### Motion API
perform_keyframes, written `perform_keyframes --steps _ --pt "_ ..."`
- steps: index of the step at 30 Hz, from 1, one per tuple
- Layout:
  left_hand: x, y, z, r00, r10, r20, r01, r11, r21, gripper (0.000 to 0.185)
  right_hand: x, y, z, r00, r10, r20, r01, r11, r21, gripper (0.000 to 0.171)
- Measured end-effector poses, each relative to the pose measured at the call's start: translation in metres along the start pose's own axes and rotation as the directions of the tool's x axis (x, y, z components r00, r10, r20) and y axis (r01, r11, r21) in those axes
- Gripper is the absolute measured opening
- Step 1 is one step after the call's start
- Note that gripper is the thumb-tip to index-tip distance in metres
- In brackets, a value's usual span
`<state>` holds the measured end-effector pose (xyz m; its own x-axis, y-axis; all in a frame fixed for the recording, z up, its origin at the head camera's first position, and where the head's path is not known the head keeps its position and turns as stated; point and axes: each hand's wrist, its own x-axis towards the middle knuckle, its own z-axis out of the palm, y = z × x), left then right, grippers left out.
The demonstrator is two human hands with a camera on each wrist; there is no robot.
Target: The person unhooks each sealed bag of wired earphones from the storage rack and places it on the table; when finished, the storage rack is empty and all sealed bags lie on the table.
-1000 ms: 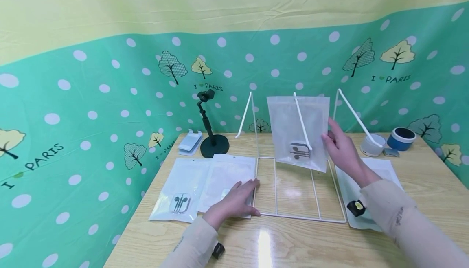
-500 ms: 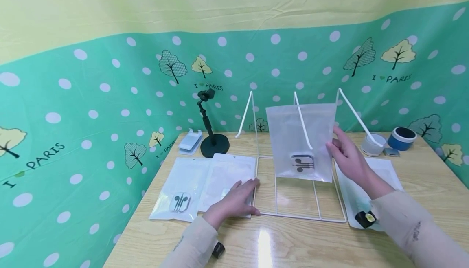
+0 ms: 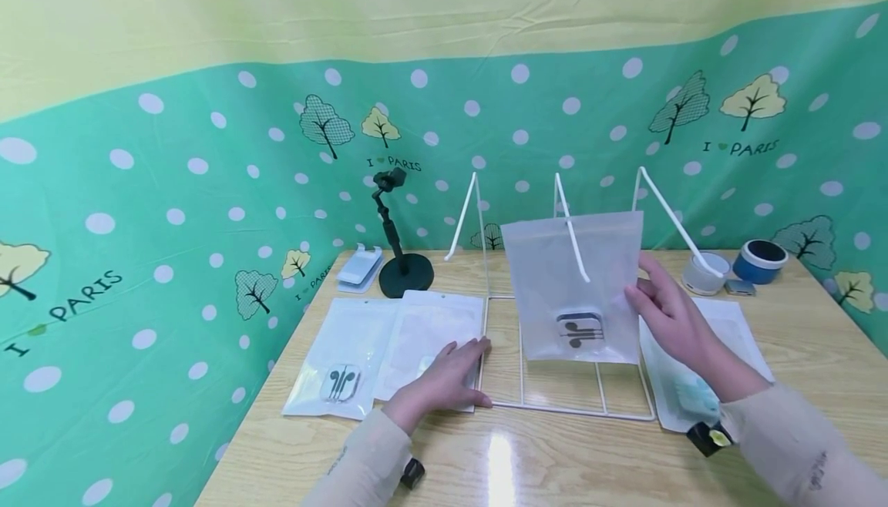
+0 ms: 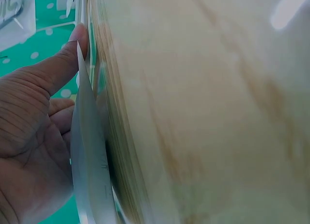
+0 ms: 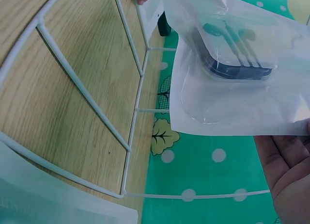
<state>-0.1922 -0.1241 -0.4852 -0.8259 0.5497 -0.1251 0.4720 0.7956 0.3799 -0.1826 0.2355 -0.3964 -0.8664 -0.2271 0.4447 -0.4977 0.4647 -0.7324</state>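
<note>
My right hand (image 3: 676,322) pinches the right edge of a frosted zip pouch (image 3: 541,268) holding a clear case of earphones (image 3: 580,330). The pouch hangs on the middle prong (image 3: 572,237) of a white wire rack (image 3: 569,413); the prong passes in front of its face. In the right wrist view the earphone case (image 5: 237,49) shows through the plastic above the palm (image 5: 295,185). My left hand (image 3: 451,380) rests with fingers spread over a white pouch (image 3: 430,330), fingertips at the rack's left side wire and thumb at its front corner.
A second earphone pouch (image 3: 347,345) lies far left. Another pouch (image 3: 721,330) with pale teal contents lies right of the rack. Behind stand a black stand (image 3: 405,272), a light blue phone holder (image 3: 361,266), a white cylinder (image 3: 705,274) and a blue jar (image 3: 760,262).
My right hand has drawn the pouch forward along the middle prong, toward me and slightly right, and it sits lower in the head view. My left hand has stayed in place.
</note>
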Motion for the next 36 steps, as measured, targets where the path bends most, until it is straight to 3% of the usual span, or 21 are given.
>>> perform_keyframes --steps 21,36 --pt "0.0 0.001 -0.001 1.0 -0.002 -0.003 0.002 1.0 0.017 0.098 -0.04 -0.022 -0.008 1.0 0.001 -0.031 -0.005 0.993 -0.121 0.048" --pt "0.001 0.001 0.002 1.0 -0.014 -0.001 0.014 1.0 0.011 0.098 -0.058 -0.037 -0.016 0.998 -0.016 -0.067 0.012 0.997 -0.07 0.046"
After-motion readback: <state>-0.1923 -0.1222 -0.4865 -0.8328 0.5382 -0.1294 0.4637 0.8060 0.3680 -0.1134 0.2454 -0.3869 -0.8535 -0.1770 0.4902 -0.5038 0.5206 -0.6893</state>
